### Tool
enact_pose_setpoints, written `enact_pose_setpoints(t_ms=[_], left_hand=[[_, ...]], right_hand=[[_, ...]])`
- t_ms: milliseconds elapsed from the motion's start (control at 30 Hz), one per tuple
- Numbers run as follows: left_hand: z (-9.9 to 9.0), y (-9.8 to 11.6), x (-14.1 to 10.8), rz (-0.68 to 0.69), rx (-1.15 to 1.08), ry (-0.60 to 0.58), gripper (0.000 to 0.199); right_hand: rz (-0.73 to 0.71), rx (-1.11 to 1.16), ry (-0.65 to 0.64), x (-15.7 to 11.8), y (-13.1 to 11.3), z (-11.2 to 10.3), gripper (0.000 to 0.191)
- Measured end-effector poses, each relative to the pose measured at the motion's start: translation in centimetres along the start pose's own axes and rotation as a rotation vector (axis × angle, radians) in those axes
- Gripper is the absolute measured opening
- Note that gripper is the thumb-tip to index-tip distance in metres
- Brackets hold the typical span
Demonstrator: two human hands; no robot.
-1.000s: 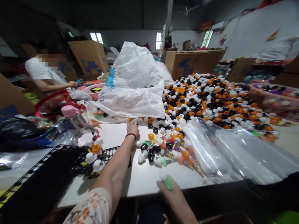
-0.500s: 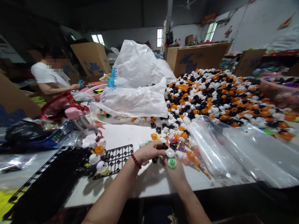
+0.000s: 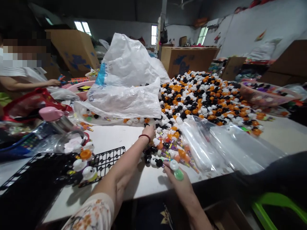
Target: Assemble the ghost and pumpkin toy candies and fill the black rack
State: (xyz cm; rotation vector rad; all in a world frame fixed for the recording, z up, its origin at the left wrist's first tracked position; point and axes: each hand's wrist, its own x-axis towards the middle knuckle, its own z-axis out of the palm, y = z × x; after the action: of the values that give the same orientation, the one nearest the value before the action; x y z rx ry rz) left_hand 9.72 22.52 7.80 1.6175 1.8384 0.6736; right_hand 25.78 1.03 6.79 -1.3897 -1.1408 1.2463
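Observation:
My left hand (image 3: 149,130), with a red bead bracelet at the wrist, reaches to the near edge of a pile of black, white and orange plastic toy heads (image 3: 192,95). Its fingertips are hidden among the pieces there. Near the table's front edge my right hand (image 3: 181,183) is closed on a stack of small toy heads; a white piece (image 3: 174,164) and a pale green piece (image 3: 178,174) stick out above it. A black toy head (image 3: 159,163) shows at its fingertips, beside a white head with a face (image 3: 153,161). Colourful sticks with heads (image 3: 183,155) lie just beyond.
Black plastic grids (image 3: 109,159) with several assembled heads (image 3: 89,173) stand at left. A large white sack (image 3: 127,80) lies behind. Clear plastic bags (image 3: 230,143) are at right, a pink basket (image 3: 263,95) farther back. A co-worker (image 3: 21,75) works at far left.
My left hand has left my right hand and stretched forward to the pile's edge. My right hand stays low with the stack. The view has turned somewhat to the right.

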Motion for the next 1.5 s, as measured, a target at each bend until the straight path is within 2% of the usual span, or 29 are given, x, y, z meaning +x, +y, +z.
enact_pose_setpoints(t_ms=[133, 233, 267, 333, 400, 500, 600, 700, 867, 1033, 1167, 1333, 1500], left_hand=[[-1.6, -0.2, -3.0, 0.094, -0.153, -0.036, 0.045], [-3.0, -1.0, -7.4, 0.159, -0.37, -0.155, 0.048], [-3.4, -1.4, -9.1, 0.164, -0.536, -0.211, 0.048], [-4.1, -2.3, -12.1, 0.124, -0.834, -0.317, 0.043], [-4.6, -3.1, -14.7, 0.051, -1.011, -0.413, 0.04], [-5.1, -4.0, -17.3, -0.042, -1.093, -0.558, 0.04], [-5.2, -4.4, -18.9, -0.091, -1.136, -0.634, 0.041], [-4.7, -4.4, -19.7, -0.107, -1.156, -0.627, 0.04], [-3.8, -4.3, -20.2, -0.074, -1.119, -0.542, 0.035], [-3.2, -4.5, -20.6, -0.033, -1.022, -0.552, 0.031], [-3.3, -4.3, -21.0, 0.018, -0.856, -0.5, 0.033], [-3.3, -3.5, -21.7, 0.107, -0.617, -0.377, 0.04], [-1.1, -2.8, -22.9, 0.043, -0.587, -0.179, 0.04]], right_hand=[[-0.002, 0.11, 0.122, 0.6, -0.2, -1.0, 0.048], [-0.046, 0.135, 0.16, 1.3, -0.6, -1.3, 0.047], [-0.06, 0.134, 0.159, 1.5, -0.8, -1.4, 0.047], [-0.094, 0.113, 0.144, 1.8, -1.1, -1.4, 0.048], [-0.145, 0.078, 0.124, 1.9, -1.2, -1.4, 0.046], [-0.221, 0.046, 0.08, 1.8, -1.2, -1.3, 0.04], [-0.261, 0.001, 0.006, 1.3, -1.2, -1.1, 0.037], [-0.31, -0.083, -0.051, 0.6, -1.4, -0.9, 0.032], [-0.331, -0.191, -0.087, -0.2, -1.9, -1.4, 0.03], [-0.391, -0.283, -0.102, -0.7, -2.4, -1.7, 0.028], [-0.376, -0.271, -0.125, -1.0, -2.7, -1.5, 0.026], [-0.276, -0.204, -0.146, -1.5, -2.8, -1.0, 0.028], [-0.241, -0.229, -0.09, -1.9, -2.4, 0.1, 0.023]])
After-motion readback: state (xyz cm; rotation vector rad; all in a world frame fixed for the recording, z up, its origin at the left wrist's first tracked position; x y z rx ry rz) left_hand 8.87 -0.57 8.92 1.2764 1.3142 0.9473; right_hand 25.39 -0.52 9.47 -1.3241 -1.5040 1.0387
